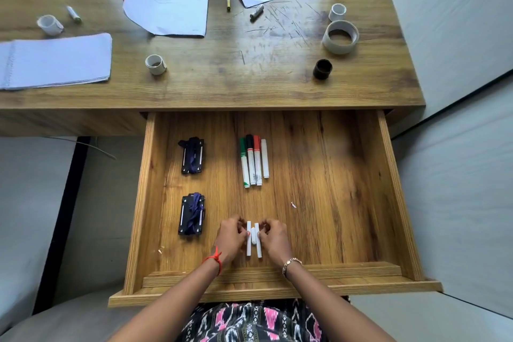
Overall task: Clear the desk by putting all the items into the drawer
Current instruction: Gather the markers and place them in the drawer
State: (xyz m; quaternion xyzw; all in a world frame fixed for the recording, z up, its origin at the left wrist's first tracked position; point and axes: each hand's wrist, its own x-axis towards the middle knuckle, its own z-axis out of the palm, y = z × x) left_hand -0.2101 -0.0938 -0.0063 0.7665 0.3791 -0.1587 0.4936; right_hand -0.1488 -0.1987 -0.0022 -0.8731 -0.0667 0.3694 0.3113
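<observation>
Left hand (pixel 231 236) and right hand (pixel 275 239), fingers (pixel 239 233) curled round white sticks (pixel 249 248), inside drawer (pixel 333 203).

Four drawer markers (pixel 254 161), two badge holders (pixel 192 156), five rolls (pixel 341 36), three desk pens (pixel 256 12).

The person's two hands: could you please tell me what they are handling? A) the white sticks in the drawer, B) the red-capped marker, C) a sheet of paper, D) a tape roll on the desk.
A: left hand and right hand both pinch the white sticks inside the drawer.
</observation>
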